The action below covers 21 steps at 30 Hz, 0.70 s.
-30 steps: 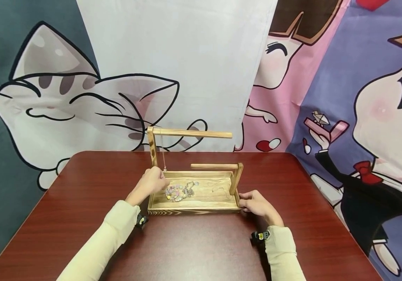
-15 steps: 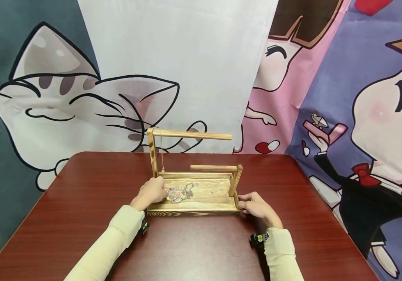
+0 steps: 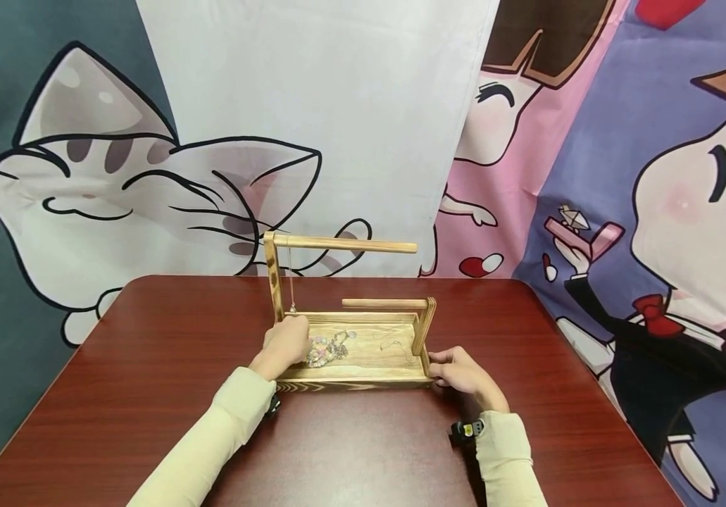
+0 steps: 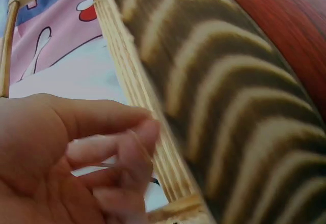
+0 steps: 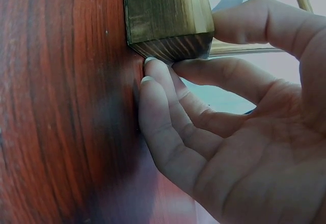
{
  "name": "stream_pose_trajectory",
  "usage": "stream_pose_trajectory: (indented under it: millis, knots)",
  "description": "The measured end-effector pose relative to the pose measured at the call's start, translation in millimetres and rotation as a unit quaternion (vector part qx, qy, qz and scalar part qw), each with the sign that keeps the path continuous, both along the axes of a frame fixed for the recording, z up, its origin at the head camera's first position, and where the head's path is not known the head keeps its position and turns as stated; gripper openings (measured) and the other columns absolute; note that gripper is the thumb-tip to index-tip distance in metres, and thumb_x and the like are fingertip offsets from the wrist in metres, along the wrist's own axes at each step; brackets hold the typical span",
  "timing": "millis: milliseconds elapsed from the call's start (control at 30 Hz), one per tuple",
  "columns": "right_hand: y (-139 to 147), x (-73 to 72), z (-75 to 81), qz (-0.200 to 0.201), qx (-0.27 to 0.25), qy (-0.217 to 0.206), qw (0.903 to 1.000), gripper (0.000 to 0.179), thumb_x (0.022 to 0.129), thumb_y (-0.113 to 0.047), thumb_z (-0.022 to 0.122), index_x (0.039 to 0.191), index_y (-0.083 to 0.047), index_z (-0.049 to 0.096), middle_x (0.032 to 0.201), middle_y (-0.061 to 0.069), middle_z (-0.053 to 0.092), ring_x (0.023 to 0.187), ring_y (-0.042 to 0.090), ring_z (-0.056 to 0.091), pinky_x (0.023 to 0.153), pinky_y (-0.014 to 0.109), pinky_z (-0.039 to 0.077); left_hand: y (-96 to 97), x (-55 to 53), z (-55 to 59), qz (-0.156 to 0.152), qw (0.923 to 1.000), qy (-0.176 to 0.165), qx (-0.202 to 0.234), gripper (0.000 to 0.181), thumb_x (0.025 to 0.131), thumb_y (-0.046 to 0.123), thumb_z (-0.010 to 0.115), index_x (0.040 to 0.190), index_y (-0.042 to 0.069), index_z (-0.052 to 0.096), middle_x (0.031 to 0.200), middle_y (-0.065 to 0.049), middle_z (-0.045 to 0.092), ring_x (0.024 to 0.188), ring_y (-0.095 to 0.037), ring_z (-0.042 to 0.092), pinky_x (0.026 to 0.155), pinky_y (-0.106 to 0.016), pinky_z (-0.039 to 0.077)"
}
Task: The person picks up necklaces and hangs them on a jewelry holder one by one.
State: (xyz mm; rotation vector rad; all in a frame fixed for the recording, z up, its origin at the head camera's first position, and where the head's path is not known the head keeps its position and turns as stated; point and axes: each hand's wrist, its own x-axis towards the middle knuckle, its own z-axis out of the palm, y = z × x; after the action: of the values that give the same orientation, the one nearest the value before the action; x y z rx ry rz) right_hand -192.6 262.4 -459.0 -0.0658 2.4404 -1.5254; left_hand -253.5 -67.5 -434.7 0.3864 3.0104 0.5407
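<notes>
A shallow wooden tray (image 3: 363, 384) carries a tall post with a long bar (image 3: 343, 243) at its left and a short post with a lower bar (image 3: 384, 303) at its right. My left hand (image 3: 286, 343) is over the tray's left end. In the left wrist view its thumb and forefinger meet in a pinch on what looks like a thin chain (image 4: 136, 138), partly hidden by the fingers. Just right of that hand lies a pile of beaded jewellery (image 3: 324, 351). My right hand (image 3: 458, 369) grips the tray's right end wall between thumb and fingers.
A fine necklace (image 3: 292, 282) hangs from the tall bar near its post. Thin chains (image 3: 393, 345) lie in the tray's right part. The dark red table (image 3: 350, 451) runs all around, and a printed cloth (image 3: 337, 105) hangs behind it.
My left hand has moved slightly right over the tray, now covering part of the beaded jewellery. My right hand stays on the tray's end.
</notes>
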Motion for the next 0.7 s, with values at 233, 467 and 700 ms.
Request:
stream_pose_trajectory:
  millis: [233,467,700]
  knots:
    - [1.1,-0.8,-1.7,-0.002,0.004,0.004,1.0000,0.038,0.077,-0.002,0.056,0.112,0.011,0.059,0.129,0.030,0.045,0.069,0.009,0.056,0.061,0.026,0.050,12.0,-8.2,-4.8,-0.141,0.9864,0.010,0.085,0.012,0.081,0.008,0.062,0.088,0.009,0.071,0.066,0.004,0.061,0.055,-0.007,0.051,0.056,-0.028,0.043]
    - [0.9,-0.9,-2.8,-0.006,0.007,0.004,1.0000,0.039,0.077,-0.002,0.056,0.113,0.013,0.057,0.129,0.030,0.044,0.071,0.008,0.057,0.063,0.030,0.052,21.5,-15.2,-8.0,-0.181,0.9819,-0.008,0.054,0.009,0.077,0.007,0.064,0.074,0.010,0.072,0.066,0.003,0.060,0.057,-0.008,0.049,0.055,-0.028,0.042]
    - [0.8,-1.3,-2.9,-0.007,0.007,0.009,0.9999,0.043,0.076,-0.002,0.057,0.117,0.013,0.054,0.127,0.028,0.047,0.070,0.008,0.057,0.064,0.030,0.052,28.0,-15.9,-2.8,-0.195,0.9806,-0.005,0.014,0.031,0.061,-0.007,0.050,0.043,0.017,0.041,0.043,0.011,0.026,0.044,-0.007,0.025,0.040,-0.020,0.021]
